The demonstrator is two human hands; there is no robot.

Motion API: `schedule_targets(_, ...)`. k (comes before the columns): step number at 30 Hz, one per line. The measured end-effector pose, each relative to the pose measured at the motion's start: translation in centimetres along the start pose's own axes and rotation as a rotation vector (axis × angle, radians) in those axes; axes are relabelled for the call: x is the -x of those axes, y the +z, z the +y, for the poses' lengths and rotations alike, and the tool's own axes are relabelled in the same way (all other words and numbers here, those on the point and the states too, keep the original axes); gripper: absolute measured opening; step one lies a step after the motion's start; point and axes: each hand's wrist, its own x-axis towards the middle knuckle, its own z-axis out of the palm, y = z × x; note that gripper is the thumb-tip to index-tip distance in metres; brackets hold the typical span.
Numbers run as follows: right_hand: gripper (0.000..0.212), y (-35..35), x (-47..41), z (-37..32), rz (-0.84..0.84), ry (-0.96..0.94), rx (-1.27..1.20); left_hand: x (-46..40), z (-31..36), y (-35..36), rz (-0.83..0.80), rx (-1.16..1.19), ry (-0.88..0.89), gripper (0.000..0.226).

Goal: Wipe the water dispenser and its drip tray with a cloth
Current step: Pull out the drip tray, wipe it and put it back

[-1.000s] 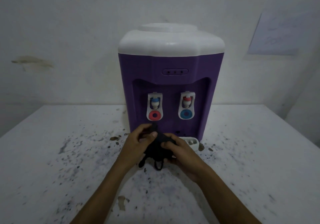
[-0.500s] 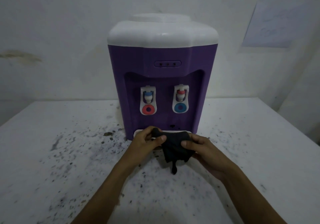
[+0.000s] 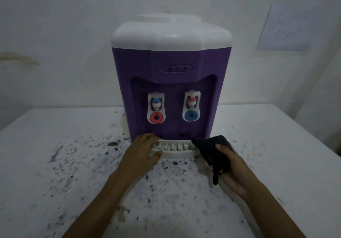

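A purple water dispenser (image 3: 171, 82) with a white top stands at the back middle of the table, two white taps on its front. Its white slotted drip tray (image 3: 175, 148) sticks out at the base. My left hand (image 3: 143, 148) grips the tray's left end, thumb on the front rim and fingers over the top. My right hand (image 3: 227, 165) holds a bunched black cloth (image 3: 212, 150) against the tray's right end; a strand of the cloth hangs down.
The white table (image 3: 276, 154) is speckled with dark flakes and chips, thickest left of and in front of the dispenser. A pale wall stands close behind, with a sheet of paper (image 3: 287, 27) stuck up at the right.
Both hands held the cloth together in front of the dispenser. Now the left hand has let go and taken the tray's left end, and the right hand carries the cloth to the tray's right end.
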Motion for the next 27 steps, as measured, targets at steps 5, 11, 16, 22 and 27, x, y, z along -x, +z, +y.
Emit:
schedule_targets(5, 0.026, 0.4, -0.8, 0.2, 0.071, -0.197, 0.380, -0.1, -0.2, 0.2, -0.035, -0.163, 0.069, 0.049)
schedule_targets(11, 0.025, -0.1, -0.6, 1.1, 0.097, -0.270, 0.502, -0.2, -0.6, -0.2, -0.106, -0.176, 0.089, 0.051)
schedule_targets(16, 0.023, 0.9, -1.0, 0.4, 0.122, -0.449, 0.822, 0.6, -0.9, -0.7, -0.176, -0.041, 0.029, 0.058)
schedule_targets(22, 0.029, 2.2, -2.9, 1.4, 0.123, -0.695, 1.242, 2.1, -2.5, -1.6, -0.237, 0.135, -0.079, 0.060)
schedule_targets(27, 0.048, 2.4, -3.8, 3.7, 0.172, -0.601, 1.587, 2.9, -4.3, -2.3, -0.247, 0.272, -0.119, 0.059)
